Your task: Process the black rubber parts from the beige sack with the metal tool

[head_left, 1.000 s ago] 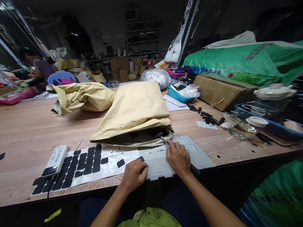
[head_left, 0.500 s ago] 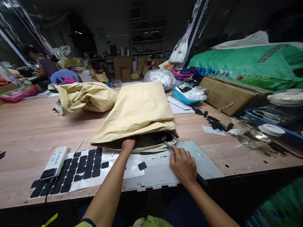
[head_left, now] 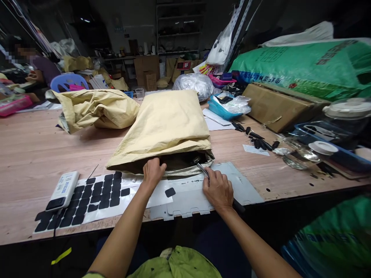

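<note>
A large cream-yellow bag (head_left: 174, 119) lies on the table, its dark mouth towards me. My left hand (head_left: 154, 173) is at the left part of that mouth, its fingers curled. Whatever it grips is hidden by the hand and the dark inside. My right hand (head_left: 218, 187) is closed around a metal-shafted tool (head_left: 202, 168), which has a wider metal head just within the bag's right side. A black handle end sticks out behind this hand. Beneath the bag's mouth lie a grey sheet (head_left: 243, 185) and a white sheet with black rounded squares (head_left: 106, 193).
A second yellow bag (head_left: 101, 110) lies to the left. A white device (head_left: 63, 191) rests on the sheet of squares. On the right are small black pieces (head_left: 261, 143), a cardboard box (head_left: 278, 106), a blue tray (head_left: 223, 108) and a glass jar (head_left: 298, 158). Another person (head_left: 43, 71) sits far left.
My left hand has drawn back somewhat from the bag's mouth, so its knuckles and thumb now show. My right hand keeps hold of the tool. The camera view has shifted slightly.
</note>
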`<state>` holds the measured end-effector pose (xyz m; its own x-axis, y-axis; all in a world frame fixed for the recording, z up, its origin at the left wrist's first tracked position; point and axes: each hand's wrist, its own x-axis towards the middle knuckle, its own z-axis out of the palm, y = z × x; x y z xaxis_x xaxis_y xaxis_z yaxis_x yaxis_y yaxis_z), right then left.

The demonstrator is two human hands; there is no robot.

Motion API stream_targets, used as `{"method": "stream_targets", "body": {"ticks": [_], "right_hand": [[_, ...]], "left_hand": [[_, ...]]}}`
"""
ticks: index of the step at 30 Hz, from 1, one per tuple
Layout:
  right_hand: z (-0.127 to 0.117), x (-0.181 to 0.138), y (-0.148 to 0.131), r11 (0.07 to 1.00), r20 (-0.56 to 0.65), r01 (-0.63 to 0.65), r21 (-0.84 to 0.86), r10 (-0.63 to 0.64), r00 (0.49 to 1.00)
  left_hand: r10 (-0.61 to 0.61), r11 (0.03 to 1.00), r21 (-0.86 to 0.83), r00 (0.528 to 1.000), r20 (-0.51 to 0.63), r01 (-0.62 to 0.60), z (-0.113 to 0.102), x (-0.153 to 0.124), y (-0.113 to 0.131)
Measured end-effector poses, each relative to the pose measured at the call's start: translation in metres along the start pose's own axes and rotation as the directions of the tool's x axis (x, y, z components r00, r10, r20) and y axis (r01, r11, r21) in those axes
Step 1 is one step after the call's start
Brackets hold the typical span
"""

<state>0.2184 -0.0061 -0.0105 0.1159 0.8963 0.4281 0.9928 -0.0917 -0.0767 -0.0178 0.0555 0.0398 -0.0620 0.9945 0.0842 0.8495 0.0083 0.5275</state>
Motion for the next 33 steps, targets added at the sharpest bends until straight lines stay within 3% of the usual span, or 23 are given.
{"method": "stream_targets", "body": {"ticks": [3,5,8,13,19,22,26,29,33], "right_hand": [[0.001,0.0,0.001,1.0,0.006,-0.004,-0.006,0.004,1.0],[0.001,0.0,0.001,1.0,0.008,-0.006,-0.004,0.006,1.0],[0.001,-0.002,0.001,1.0,0.009,-0.005,0.009,0.005,1.0],[-0.001,0.002,0.001,0.996,0.049,-0.046,0.074,0.042,0.998],[-0.02,0.002,0.0,0.919,0.165,-0.18,0.351,0.128,0.978],[-0.04,-0.023,-0.009,0.804,0.187,-0.156,0.574,0.057,0.981],[-0.06,-0.068,-0.029,0.659,0.222,-0.066,0.749,-0.157,0.962],[-0.063,-0.091,-0.041,0.63,0.246,-0.037,0.775,-0.248,0.937],[-0.062,-0.1,-0.047,0.653,0.234,-0.008,0.758,-0.26,0.937]], "left_hand": [[0.293,0.956,-0.043,0.953,0.074,-0.29,-0.003,-0.042,-0.003],[0.373,0.927,-0.105,0.917,0.142,-0.361,0.0,-0.066,-0.008],[0.363,0.928,-0.154,0.914,0.181,-0.338,0.01,-0.086,-0.017],[0.36,0.915,-0.243,0.925,0.124,-0.324,0.016,-0.088,-0.026],[0.316,0.913,-0.301,0.943,0.1,-0.274,0.014,-0.088,-0.025],[0.313,0.906,-0.323,0.946,0.079,-0.273,0.015,-0.088,-0.025],[0.31,0.901,-0.333,0.949,0.05,-0.277,0.017,-0.088,-0.026],[0.303,0.903,-0.333,0.952,0.042,-0.272,0.018,-0.088,-0.026],[0.294,0.905,-0.332,0.955,0.041,-0.265,0.019,-0.088,-0.025]]}}
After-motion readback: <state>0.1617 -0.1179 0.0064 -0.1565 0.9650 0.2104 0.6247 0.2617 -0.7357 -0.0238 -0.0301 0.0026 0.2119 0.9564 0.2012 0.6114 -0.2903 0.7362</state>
